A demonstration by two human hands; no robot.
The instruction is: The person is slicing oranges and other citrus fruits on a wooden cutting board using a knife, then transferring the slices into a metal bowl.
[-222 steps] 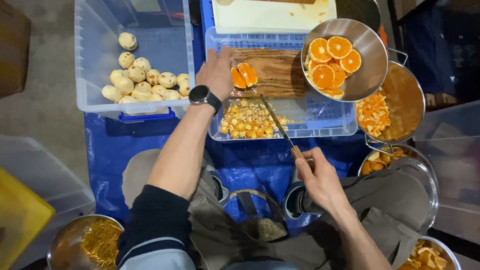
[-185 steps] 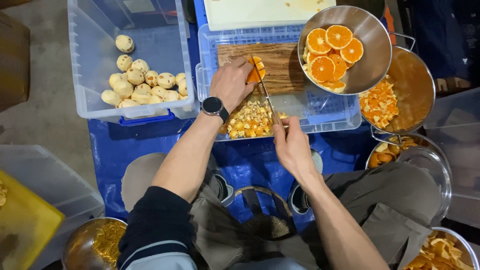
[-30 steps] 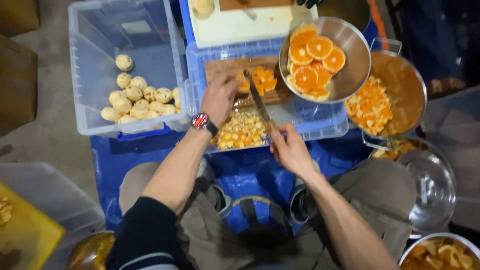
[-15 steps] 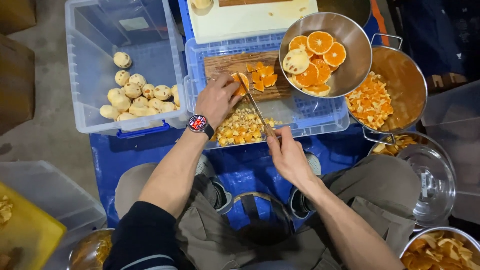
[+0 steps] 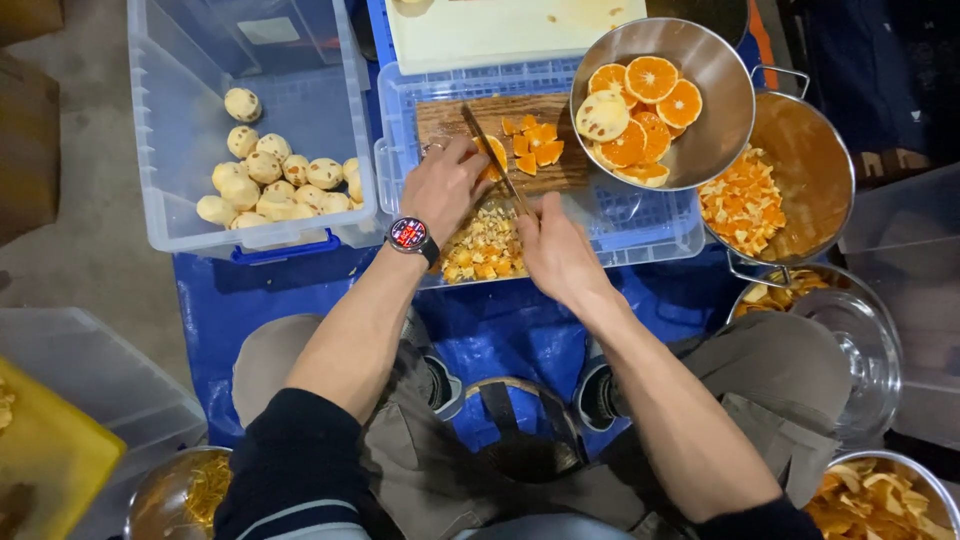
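Observation:
My left hand (image 5: 443, 185), with a watch on its wrist, presses an orange piece (image 5: 493, 156) onto a wooden cutting board (image 5: 445, 118). My right hand (image 5: 557, 248) grips a knife (image 5: 488, 150) whose blade lies across the board right beside that piece. Cut orange chunks (image 5: 533, 143) lie on the board to the right of the blade. The board rests across a clear plastic crate (image 5: 640, 225) holding a heap of small diced bits (image 5: 482, 248).
A steel bowl of halved oranges (image 5: 650, 100) sits at the crate's right end, beside a pot of orange pieces (image 5: 790, 190). A clear bin with peeled pale fruit (image 5: 270, 180) stands left. Bowls of peel (image 5: 880, 500) and a glass lid (image 5: 850, 350) sit right; a white board (image 5: 510, 25) lies beyond.
The knife tip has swung from near my body up onto the board beside the piece under my left hand. My right hand moved up to the crate's edge. The view shifted slightly.

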